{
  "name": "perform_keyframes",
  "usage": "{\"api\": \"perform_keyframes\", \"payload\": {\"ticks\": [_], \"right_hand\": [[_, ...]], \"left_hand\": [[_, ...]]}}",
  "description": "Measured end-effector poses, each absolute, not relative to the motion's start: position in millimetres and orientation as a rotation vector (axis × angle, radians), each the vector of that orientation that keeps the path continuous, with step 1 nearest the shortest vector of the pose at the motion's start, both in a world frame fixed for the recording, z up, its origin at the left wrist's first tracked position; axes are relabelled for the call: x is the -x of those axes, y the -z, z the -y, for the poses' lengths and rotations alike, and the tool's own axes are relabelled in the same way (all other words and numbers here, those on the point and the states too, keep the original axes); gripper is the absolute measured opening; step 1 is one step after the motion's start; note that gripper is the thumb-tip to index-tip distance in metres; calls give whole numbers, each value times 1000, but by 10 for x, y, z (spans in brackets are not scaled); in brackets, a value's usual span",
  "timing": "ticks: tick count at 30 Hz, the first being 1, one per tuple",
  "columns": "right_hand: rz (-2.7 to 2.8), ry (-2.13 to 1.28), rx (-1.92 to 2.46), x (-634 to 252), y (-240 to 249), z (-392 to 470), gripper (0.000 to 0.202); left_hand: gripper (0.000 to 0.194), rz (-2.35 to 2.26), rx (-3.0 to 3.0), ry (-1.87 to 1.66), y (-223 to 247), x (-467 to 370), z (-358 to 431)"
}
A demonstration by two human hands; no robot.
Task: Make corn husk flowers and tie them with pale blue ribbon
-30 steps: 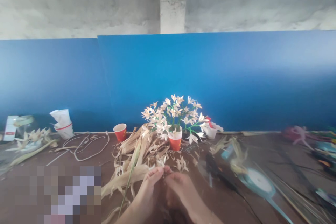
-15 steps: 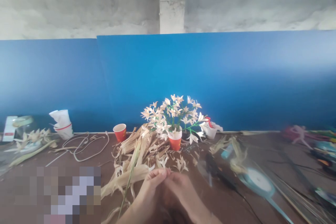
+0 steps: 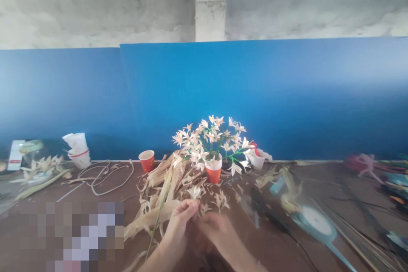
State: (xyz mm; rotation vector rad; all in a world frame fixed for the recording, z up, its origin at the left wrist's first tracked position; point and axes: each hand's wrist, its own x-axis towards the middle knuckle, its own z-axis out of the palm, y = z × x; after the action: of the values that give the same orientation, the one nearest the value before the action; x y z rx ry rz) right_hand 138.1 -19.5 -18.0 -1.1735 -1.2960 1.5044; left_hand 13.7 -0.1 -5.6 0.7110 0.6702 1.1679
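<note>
A small white flower (image 3: pixel 195 192), which looks made of dried corn husk, stands up from the pinched fingertips of my left hand (image 3: pixel 182 221). Close beside it, my right hand (image 3: pixel 218 231) has its fingers curled in near the left fingertips. They are smeared by motion, so what they hold, if anything, is hidden. Just beyond the hands lies a loose husk flower (image 3: pixel 221 199) on the brown table. Behind that, a bunch of white flowers on green stems (image 3: pixel 212 138) rises from a red paper cup (image 3: pixel 213 174).
Dried husks (image 3: pixel 168 182) are heaped left of the cup. Another red cup (image 3: pixel 146 161) stands behind them, near a looped white cord (image 3: pixel 111 180). On the right lie a dark corded tool (image 3: pixel 267 210) and a ribbon roll (image 3: pixel 318 223). A blue panel (image 3: pixel 204 85) backs the table.
The flower and my left fingertips have moved slightly up and left. My right hand has shifted a little, with its fingers now blurred and slightly lower than the left ones.
</note>
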Motion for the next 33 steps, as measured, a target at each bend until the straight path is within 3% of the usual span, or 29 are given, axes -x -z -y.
{"api": "perform_keyframes", "payload": {"ticks": [11, 22, 33], "right_hand": [[1350, -1406, 1196, -1369, 210, 207, 43], [1568, -917, 1175, -1436, 102, 238, 32], [1663, -909, 1243, -1437, -12, 290, 27]], "left_hand": [[27, -701, -815, -1169, 67, -146, 12], [19, -860, -1140, -1251, -19, -157, 60], [23, -939, -1192, -1249, 45, -139, 17]]}}
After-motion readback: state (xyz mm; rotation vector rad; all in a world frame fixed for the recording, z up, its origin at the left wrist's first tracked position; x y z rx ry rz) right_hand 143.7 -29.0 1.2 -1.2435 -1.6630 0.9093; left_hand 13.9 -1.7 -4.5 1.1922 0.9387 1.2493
